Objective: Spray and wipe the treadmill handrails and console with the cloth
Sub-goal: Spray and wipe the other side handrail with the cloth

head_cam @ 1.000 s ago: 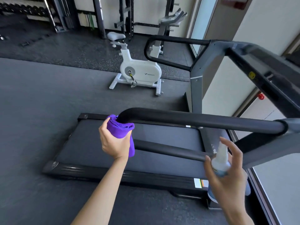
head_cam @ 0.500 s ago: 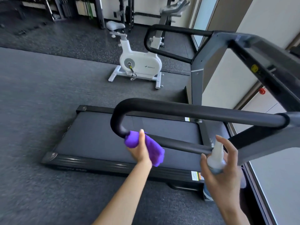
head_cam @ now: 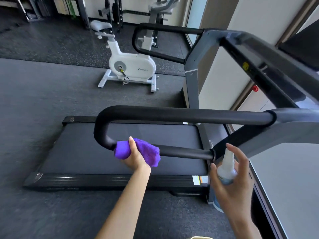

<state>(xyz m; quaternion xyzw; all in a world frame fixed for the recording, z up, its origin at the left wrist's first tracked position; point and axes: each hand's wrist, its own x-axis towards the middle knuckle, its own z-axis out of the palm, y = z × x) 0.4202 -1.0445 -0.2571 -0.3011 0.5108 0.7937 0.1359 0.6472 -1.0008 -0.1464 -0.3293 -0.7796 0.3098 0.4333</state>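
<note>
The left hand [head_cam: 136, 156] clamps the purple cloth [head_cam: 138, 150] around the near handrail's [head_cam: 183, 116] lower bar; the right hand [head_cam: 233, 183] grips a spray bottle [head_cam: 227, 168], fingers loosely curled.

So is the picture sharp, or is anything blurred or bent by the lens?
Head view: purple cloth and near handrail fairly sharp; floor edges smeared; wide-angle lens bows the straight lines; bright daylight washes out the wall at right.

The cloth [head_cam: 138, 150] is wrapped around the lower bar of the near handrail [head_cam: 181, 116], just right of its bend, above the treadmill belt [head_cam: 120, 149]. A spray bottle [head_cam: 226, 168] is held to the right. An exercise bike [head_cam: 131, 66] stands behind the treadmill.
</note>
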